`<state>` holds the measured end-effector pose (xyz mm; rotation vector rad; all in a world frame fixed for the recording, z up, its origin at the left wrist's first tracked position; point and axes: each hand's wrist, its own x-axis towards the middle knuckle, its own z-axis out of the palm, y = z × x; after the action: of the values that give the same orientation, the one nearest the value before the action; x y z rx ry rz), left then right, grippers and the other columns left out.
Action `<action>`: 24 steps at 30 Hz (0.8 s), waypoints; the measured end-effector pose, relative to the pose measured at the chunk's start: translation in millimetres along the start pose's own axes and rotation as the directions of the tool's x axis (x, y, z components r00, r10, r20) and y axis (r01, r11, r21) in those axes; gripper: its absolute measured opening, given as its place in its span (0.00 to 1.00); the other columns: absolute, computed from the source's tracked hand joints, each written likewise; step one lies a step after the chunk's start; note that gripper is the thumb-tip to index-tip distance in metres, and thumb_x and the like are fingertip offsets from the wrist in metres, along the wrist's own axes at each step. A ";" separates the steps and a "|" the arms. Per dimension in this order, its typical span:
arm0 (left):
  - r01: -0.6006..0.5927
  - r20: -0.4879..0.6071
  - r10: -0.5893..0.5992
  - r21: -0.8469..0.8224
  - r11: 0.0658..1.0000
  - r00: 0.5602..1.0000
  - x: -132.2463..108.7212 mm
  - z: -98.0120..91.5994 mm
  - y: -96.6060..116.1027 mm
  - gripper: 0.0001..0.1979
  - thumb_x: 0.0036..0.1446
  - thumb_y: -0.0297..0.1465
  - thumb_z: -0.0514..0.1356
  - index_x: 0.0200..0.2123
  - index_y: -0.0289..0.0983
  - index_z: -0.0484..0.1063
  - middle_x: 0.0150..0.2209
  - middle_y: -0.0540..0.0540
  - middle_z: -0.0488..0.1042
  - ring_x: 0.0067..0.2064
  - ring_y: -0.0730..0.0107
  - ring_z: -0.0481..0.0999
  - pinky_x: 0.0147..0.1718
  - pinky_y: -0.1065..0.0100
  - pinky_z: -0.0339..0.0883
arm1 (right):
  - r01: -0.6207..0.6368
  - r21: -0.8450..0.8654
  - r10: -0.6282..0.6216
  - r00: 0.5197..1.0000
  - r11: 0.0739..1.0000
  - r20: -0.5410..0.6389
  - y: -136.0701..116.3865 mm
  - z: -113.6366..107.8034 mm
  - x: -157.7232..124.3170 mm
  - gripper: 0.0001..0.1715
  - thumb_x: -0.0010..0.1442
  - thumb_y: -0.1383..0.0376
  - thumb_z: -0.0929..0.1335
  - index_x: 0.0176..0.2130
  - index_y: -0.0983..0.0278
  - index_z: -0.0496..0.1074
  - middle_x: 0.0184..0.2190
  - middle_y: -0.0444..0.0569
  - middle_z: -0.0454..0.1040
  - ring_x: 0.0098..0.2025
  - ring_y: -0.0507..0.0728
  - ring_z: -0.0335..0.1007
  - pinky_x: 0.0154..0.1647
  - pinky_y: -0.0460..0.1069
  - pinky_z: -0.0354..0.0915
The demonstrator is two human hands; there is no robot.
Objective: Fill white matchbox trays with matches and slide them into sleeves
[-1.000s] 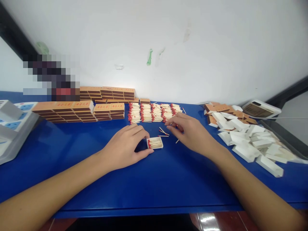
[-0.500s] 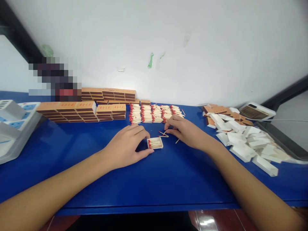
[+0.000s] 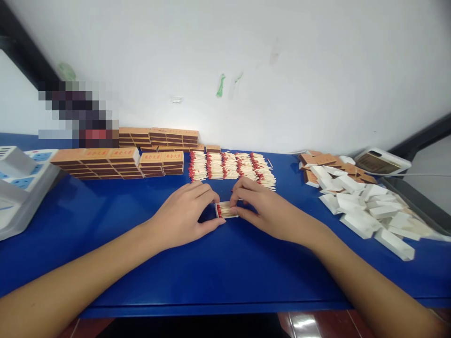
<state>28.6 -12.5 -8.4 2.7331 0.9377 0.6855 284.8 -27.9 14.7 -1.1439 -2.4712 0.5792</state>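
A small white matchbox tray (image 3: pixel 224 211) filled with red-tipped matches lies on the blue table (image 3: pixel 176 267). My left hand (image 3: pixel 183 213) curls round the tray's left end, thumb and fingers pinching it. My right hand (image 3: pixel 260 206) rests over the tray's right end, its fingers closed on the matches there. Just behind the hands lie rows of loose red-tipped matches (image 3: pixel 229 165).
Stacks of orange matchboxes (image 3: pixel 116 162) stand at the back left. A pile of white inner trays (image 3: pixel 366 206) and orange sleeves (image 3: pixel 324 162) lies at the right. A white power strip (image 3: pixel 17 183) sits at the far left. A white device (image 3: pixel 382 162) rests at the back right.
My right hand has moved left from the loose matches onto the tray. The loose matches beside the tray are no longer on the table. My left hand has stayed put.
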 end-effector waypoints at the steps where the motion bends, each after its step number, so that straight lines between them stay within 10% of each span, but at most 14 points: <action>1: -0.003 -0.001 0.003 0.000 1.000 1.000 0.0 0.0 0.0 0.14 0.66 0.40 0.68 0.45 0.37 0.73 0.44 0.46 0.78 0.46 0.58 0.78 0.47 0.56 0.72 | 0.007 -0.002 -0.007 1.000 1.000 0.003 -0.9 1.3 0.0 0.04 0.74 0.69 0.67 0.45 0.61 0.73 0.48 0.50 0.70 0.45 0.57 0.72 0.46 0.52 0.68; 24: 0.019 0.036 -0.018 -0.021 1.000 0.999 -0.1 -1.6 0.0 0.14 0.66 0.40 0.69 0.46 0.37 0.73 0.44 0.45 0.78 0.46 0.58 0.77 0.48 0.54 0.73 | -0.106 -0.183 0.076 0.983 0.977 -0.167 20.3 -2.8 2.3 0.04 0.71 0.68 0.69 0.42 0.62 0.77 0.41 0.49 0.74 0.40 0.58 0.73 0.40 0.53 0.65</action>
<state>27.8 -12.5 -7.1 2.7060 0.9410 0.6377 297.6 -13.5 7.2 -1.3272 -2.3860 0.2658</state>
